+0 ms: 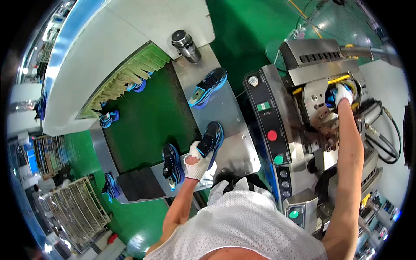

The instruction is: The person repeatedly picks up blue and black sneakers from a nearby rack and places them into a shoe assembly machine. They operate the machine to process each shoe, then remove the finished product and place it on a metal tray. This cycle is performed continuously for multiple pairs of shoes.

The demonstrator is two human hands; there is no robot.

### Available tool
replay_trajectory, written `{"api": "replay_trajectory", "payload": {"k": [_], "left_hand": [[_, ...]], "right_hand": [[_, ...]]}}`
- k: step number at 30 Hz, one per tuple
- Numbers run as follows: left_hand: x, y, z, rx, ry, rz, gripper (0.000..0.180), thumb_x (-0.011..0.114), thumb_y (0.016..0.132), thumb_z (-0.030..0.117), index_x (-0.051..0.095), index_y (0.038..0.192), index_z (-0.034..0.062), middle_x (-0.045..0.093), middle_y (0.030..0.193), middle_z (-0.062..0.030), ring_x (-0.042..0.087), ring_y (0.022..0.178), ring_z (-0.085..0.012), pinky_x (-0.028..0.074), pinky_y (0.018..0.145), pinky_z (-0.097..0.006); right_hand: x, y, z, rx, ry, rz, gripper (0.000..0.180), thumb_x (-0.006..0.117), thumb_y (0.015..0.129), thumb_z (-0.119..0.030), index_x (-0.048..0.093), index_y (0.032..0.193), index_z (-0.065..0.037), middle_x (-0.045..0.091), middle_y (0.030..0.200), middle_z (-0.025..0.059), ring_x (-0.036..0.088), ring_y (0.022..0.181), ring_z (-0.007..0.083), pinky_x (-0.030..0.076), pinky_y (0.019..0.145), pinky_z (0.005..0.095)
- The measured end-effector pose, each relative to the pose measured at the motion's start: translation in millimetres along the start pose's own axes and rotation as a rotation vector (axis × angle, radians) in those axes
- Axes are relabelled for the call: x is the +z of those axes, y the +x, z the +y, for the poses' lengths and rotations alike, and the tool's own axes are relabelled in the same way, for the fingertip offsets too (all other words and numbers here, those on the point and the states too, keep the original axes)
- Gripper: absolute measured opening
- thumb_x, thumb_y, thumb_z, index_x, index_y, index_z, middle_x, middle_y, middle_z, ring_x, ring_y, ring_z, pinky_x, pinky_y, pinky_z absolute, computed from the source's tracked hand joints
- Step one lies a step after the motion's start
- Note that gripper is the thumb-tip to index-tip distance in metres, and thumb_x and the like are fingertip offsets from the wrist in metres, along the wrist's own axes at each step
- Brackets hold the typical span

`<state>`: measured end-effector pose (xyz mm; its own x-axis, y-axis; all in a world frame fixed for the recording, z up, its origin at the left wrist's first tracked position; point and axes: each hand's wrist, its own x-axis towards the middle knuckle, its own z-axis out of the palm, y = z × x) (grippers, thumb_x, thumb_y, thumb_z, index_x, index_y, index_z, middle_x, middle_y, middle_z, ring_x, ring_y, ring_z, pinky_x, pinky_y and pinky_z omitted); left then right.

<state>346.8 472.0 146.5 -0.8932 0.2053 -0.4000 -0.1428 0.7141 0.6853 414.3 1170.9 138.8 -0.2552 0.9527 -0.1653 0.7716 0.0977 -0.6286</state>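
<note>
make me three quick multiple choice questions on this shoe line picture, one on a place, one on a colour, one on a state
1. Where is the right hand?
A. up in the round opening of the metal machine
B. on the green belt
C. on the red button

2. What colour is the conveyor belt?
A. grey
B. green
C. yellow

3. What is the left hand doing?
A. hanging free
B. pressing a switch
C. gripping a black and blue shoe on the metal plate

Answers:
1. A, the gloved right hand sits inside the machine's opening.
2. B, the belt surface under the shoes is green.
3. C, the gloved fingers close round the shoe's heel end.
</note>
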Motion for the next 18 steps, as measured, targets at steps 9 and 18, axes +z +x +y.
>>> {"api": "replay_trajectory", "payload": {"k": [9,18], "left_hand": [[47.8,10.5,-85.2,0.476,0.141,0.174,0.041,0.075,0.079,0.018,0.061,0.115,0.0050,0.064,0.106,-0.0207,0.064,0.101,-0.0401,0.053,0.087,-0.047],[31.1,-10.0,-103.0,0.339,0.194,0.107,0.054,0.074,0.080,0.034,0.055,0.121,0.0042,0.061,0.111,-0.0206,0.063,0.103,-0.0406,0.052,0.084,-0.051]], "right_hand": [[-8.6,80.0,29.1,-0.102,-0.433,0.033,0.059,0.070,0.085,-0.053,0.074,0.107,0.001,0.070,0.104,0.0082,0.060,0.088,0.0211,0.051,0.083,0.0399],[-34.1,-251.6,-103.1,-0.473,-0.160,0.147,0.087,0.063,0.094,-0.062,0.048,0.146,0.005,0.058,0.139,0.0246,0.058,0.124,0.0362,0.045,0.108,0.0521]]}}
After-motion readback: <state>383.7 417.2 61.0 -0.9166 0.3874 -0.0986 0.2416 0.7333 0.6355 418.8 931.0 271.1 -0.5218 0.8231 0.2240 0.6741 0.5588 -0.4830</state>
